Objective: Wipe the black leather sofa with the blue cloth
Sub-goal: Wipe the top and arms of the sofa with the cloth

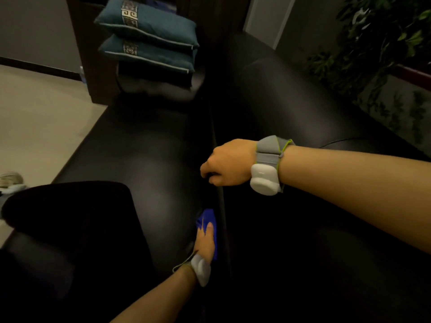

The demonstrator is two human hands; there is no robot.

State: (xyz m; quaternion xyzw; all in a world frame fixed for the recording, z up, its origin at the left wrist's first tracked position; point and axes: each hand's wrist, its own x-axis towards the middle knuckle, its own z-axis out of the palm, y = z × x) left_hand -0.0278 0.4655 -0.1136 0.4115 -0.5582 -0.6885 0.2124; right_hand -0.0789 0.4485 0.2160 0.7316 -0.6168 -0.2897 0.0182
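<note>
Left hand presses blue cloth into black leather sofa crease.

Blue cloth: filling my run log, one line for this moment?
left hand presses blue cloth into sofa crease | right hand curled at crease

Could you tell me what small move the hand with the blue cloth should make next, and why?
Probably slide the left hand forward along the sofa crease: its fingers press the blue cloth there, and the right hand seems to hold the gap open further ahead.
</note>
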